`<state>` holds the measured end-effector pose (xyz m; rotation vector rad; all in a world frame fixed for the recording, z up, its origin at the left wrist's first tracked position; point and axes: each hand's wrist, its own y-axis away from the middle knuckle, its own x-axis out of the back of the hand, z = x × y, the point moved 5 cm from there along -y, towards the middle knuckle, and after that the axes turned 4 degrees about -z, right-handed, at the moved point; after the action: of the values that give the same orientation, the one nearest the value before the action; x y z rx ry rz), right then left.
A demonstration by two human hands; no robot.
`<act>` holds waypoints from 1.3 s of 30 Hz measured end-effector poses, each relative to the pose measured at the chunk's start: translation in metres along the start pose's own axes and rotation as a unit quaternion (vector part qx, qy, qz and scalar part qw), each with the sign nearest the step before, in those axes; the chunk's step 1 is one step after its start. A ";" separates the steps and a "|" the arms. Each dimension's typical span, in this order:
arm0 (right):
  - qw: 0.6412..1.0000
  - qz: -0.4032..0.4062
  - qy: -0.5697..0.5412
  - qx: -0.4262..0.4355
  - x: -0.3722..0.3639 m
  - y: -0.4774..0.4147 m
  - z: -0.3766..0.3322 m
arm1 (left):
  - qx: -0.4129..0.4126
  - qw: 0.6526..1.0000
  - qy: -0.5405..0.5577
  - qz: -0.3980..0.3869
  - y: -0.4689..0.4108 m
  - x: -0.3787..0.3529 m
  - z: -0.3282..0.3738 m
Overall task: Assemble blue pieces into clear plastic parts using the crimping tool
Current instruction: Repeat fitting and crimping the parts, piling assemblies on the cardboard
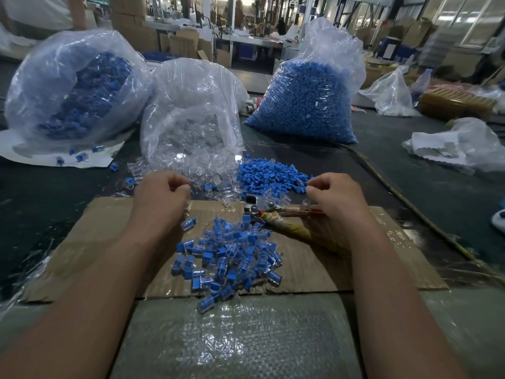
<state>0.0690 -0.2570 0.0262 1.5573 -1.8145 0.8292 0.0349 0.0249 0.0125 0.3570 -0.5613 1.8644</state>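
**Both hands at the heaps, tool lying crosswise between them**

The left hand (161, 195) sits at the near edge of the clear parts (202, 170) that spill from the middle bag. Its fingers are curled, with thumb and forefinger drawn together. A clear part may be between them, but I cannot tell.

The right hand (334, 196) is at the near right corner of the loose blue pieces (269, 176). It is curled the same way, and its fingertips touch or nearly touch a blue piece at the heap's edge. I cannot tell whether it has one pinched.

The tool (259, 212) lies flat on the cardboard (314, 269), between the hands and just nearer the body than both heaps. Its long axis runs left to right. The metal head points left, toward the gap between the heaps, and the wrapped handles splay to the right, passing under the right palm. I cannot tell whether that palm rests on them.

The right hand is much the nearer to the handles. It would only need to drop and close to take them, while the left would have to cross the whole width of the work.

The clear parts lie ahead of the left fingers and the blue pieces ahead and left of the right fingers, so both feed inward toward the tool head. The loose blue pieces point every way, with no common axis. I judge each will need turning in the fingers before it seats in a clear part.

The done pieces (229, 255) are piled on the cardboard, nearer than the tool
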 end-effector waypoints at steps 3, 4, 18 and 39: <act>0.999 0.031 -0.003 -0.016 -0.003 -0.008 0.004 | -0.007 0.999 0.037 -0.009 0.003 -0.002 0.002; 0.999 0.031 0.001 -0.014 -0.006 -0.010 0.003 | -0.011 0.998 0.053 -0.013 0.004 -0.002 0.003; 0.994 -0.080 0.058 0.048 -0.032 -0.029 -0.016 | -0.084 0.991 0.099 -0.029 0.009 -0.006 0.017; 0.980 -0.142 0.110 0.088 -0.018 -0.037 -0.005 | -0.138 0.985 0.093 -0.045 0.014 -0.010 0.026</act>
<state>0.1081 -0.2465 0.0185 1.7118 -1.3541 0.9990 0.0249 -0.0005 0.0266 0.0249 -0.6541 1.6846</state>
